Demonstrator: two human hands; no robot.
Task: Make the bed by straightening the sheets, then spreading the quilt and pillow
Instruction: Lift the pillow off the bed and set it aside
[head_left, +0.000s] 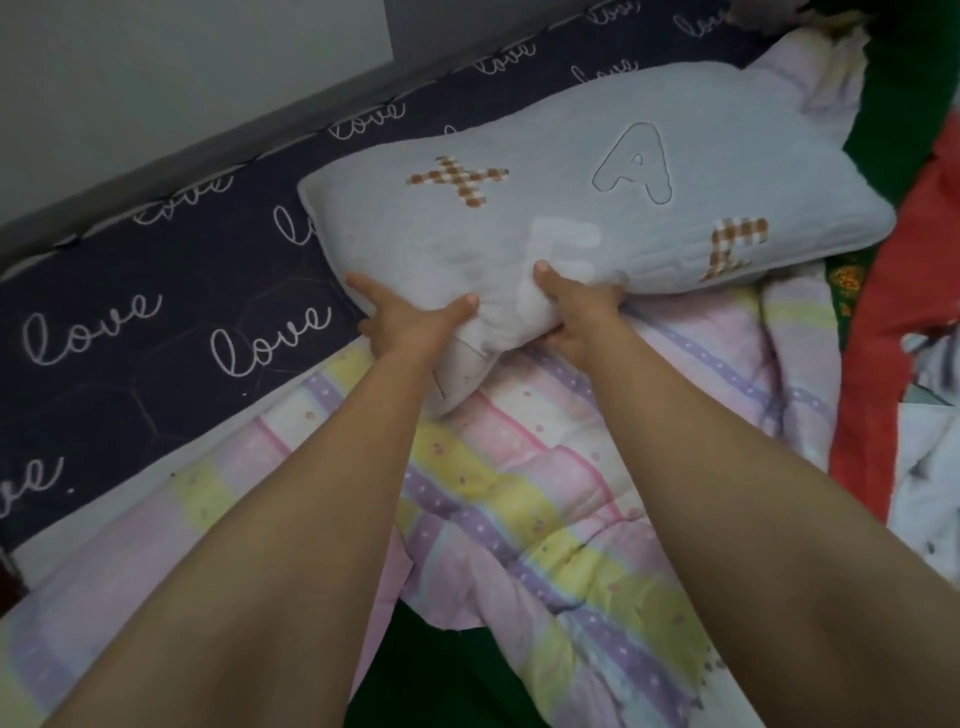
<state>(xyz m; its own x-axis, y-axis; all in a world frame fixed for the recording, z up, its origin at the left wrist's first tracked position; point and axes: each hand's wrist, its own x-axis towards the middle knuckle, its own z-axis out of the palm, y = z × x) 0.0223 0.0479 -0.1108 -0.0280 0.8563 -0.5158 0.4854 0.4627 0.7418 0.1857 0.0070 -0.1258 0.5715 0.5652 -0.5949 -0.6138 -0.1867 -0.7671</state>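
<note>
A pale blue pillow (597, 197) with stitched letters X, A and E lies partly on the dark sheet (156, 291) printed with white "love" script and partly on the pastel striped quilt (545, 509). My left hand (410, 322) grips the pillow's near edge, thumb on top and fingers underneath. Just to its right, my right hand (571, 306) grips the same edge, and the fabric is bunched between the two hands. The quilt lies rumpled across the near side of the bed, under my forearms.
A grey wall (182, 78) runs along the far side of the bed. Green fabric (904, 104) and red fabric (883, 322) lie at the right, with white cloth (930, 467) beyond them. More green cloth (441, 675) shows below the quilt.
</note>
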